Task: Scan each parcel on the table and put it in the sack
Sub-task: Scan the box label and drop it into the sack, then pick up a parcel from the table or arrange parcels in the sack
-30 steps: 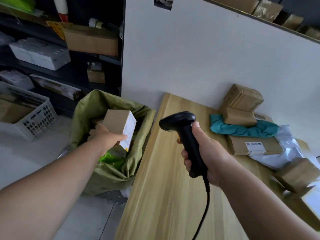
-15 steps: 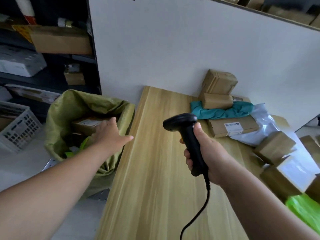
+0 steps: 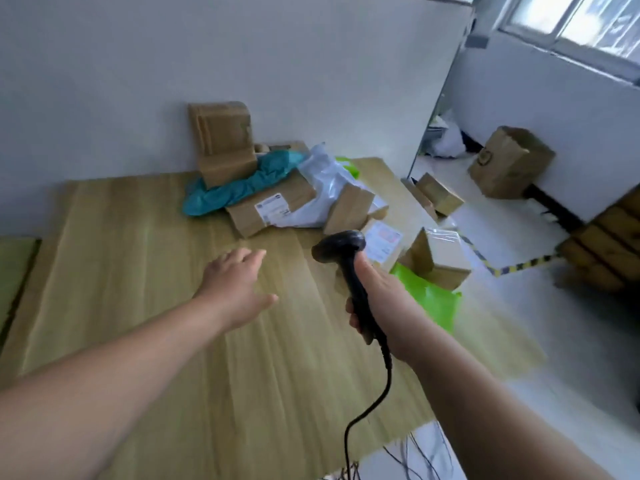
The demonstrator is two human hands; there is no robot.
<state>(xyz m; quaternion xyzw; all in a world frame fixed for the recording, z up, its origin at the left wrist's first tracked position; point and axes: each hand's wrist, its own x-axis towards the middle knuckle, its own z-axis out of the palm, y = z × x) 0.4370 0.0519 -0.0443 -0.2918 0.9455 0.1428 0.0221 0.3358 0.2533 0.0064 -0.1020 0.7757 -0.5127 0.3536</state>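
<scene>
Several parcels lie heaped at the far right of the wooden table point(image 3: 145, 306): a tall brown box point(image 3: 221, 133) against the wall, a teal bag point(image 3: 242, 188), a flat brown box with a white label point(image 3: 270, 207), a clear plastic bag point(image 3: 322, 188), a taped box point(image 3: 440, 258) and a bright green bag point(image 3: 433, 299). My left hand point(image 3: 235, 289) hovers empty over the table with fingers stretched toward the heap. My right hand point(image 3: 377, 299) grips the black barcode scanner point(image 3: 343, 247), its cable point(image 3: 367, 410) hanging down. Only an olive edge of the sack point(image 3: 14, 268) shows at far left.
A white partition wall point(image 3: 242, 64) stands right behind the table. On the floor to the right are brown cardboard boxes point(image 3: 509, 161), smaller boxes point(image 3: 436, 195), a yellow-black striped tape line point(image 3: 519, 265) and a wooden pallet stack point(image 3: 609, 244). Loose wires point(image 3: 426, 459) lie below the table's near edge.
My left hand let the box go into the sack, then swung right over the table, empty. The view turned right, away from the sack. The scanner stays in my right hand.
</scene>
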